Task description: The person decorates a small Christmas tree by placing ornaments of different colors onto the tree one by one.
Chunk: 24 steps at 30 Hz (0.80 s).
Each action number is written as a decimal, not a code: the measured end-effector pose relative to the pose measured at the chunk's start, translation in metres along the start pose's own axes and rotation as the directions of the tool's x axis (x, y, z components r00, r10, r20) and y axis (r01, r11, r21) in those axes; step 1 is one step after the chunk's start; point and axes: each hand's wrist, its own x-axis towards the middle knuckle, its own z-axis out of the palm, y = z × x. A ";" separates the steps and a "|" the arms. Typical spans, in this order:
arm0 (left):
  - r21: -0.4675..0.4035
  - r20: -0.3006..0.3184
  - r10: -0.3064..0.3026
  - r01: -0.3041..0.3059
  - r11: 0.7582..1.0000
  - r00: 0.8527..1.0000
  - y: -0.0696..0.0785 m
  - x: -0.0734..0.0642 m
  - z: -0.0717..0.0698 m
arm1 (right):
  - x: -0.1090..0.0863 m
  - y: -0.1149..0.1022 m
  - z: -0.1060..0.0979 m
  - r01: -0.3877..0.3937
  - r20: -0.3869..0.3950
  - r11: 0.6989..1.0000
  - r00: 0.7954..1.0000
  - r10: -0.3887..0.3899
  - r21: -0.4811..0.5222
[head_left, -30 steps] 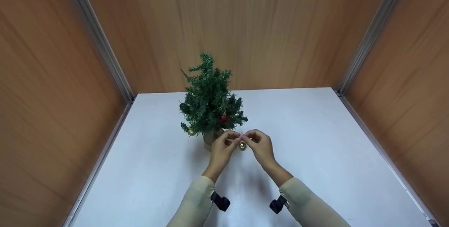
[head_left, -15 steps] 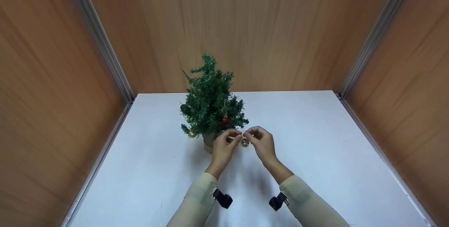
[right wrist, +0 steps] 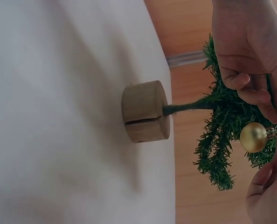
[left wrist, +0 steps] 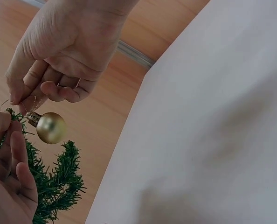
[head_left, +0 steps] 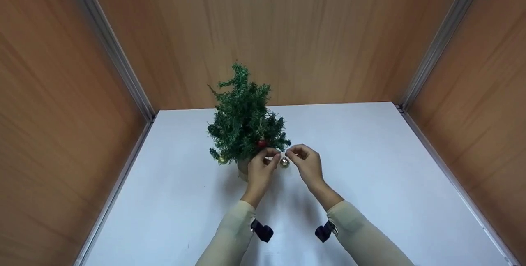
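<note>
A shiny gold bauble (head_left: pixel 284 162) hangs by a thin string between my two hands, below their fingertips. My left hand (head_left: pixel 259 171) pinches the string between thumb and forefinger. From the other side my right hand (head_left: pixel 309 168) pinches it too, close to the bauble's cap. In the left wrist view a tip of the small green Christmas tree (left wrist: pixel 59 186) comes right up to the fingertips. The tree's wooden log base (right wrist: pixel 145 112) stands on the table behind my left hand, partly hidden by it in the head view.
A red bauble (head_left: pixel 261 143) hangs low on the tree's front, and another gold bauble (head_left: pixel 222 160) on its lower left. The white table (head_left: pixel 370 167) is enclosed by wood-grain panels (head_left: pixel 320 35) at the back and both sides.
Both hands have risen slightly and moved toward the tree's lower right branches, taking the gold bauble along. The fingertips still pinch its string.
</note>
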 end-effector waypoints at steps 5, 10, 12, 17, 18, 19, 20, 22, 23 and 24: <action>-0.028 -0.002 0.008 -0.008 1.000 1.000 0.000 0.003 0.000 | 0.005 0.000 0.001 -0.004 -0.004 1.000 1.000 0.004 0.012; -0.034 -0.005 0.008 -0.008 0.999 1.000 0.000 0.004 0.002 | 0.006 0.000 0.000 0.004 -0.010 1.000 1.000 -0.004 0.001; -0.043 -0.009 0.006 -0.006 0.999 1.000 0.000 0.004 0.002 | 0.006 0.000 0.000 0.019 -0.011 1.000 1.000 -0.019 -0.002; -0.076 -0.013 -0.007 0.006 0.997 1.000 0.001 0.004 0.002 | 0.008 -0.003 0.000 0.074 -0.023 0.997 0.997 -0.074 0.000; -0.089 -0.011 -0.004 0.003 0.996 1.000 0.001 0.005 0.002 | 0.008 -0.004 0.000 0.081 -0.023 0.997 0.996 -0.080 0.001; -0.099 -0.007 -0.005 0.004 0.995 1.000 0.006 0.003 0.001 | 0.008 -0.004 0.000 0.083 -0.024 0.997 0.996 -0.083 -0.001; -0.114 -0.004 0.002 -0.002 0.993 1.000 0.010 0.002 0.000 | 0.007 -0.005 0.000 0.088 -0.025 0.996 0.996 -0.088 0.001; -0.126 0.001 0.011 -0.010 0.992 1.000 0.010 0.002 0.000 | 0.006 -0.005 0.000 0.090 -0.024 0.996 0.996 -0.090 -0.001; -0.130 0.003 0.011 -0.010 0.991 1.000 0.011 0.001 0.000 | 0.006 -0.005 0.000 0.093 -0.024 0.996 0.995 -0.093 -0.003; -0.130 0.002 0.012 -0.011 0.991 1.000 0.011 0.001 0.000 | 0.007 -0.005 0.000 0.096 -0.026 0.995 0.995 -0.096 -0.008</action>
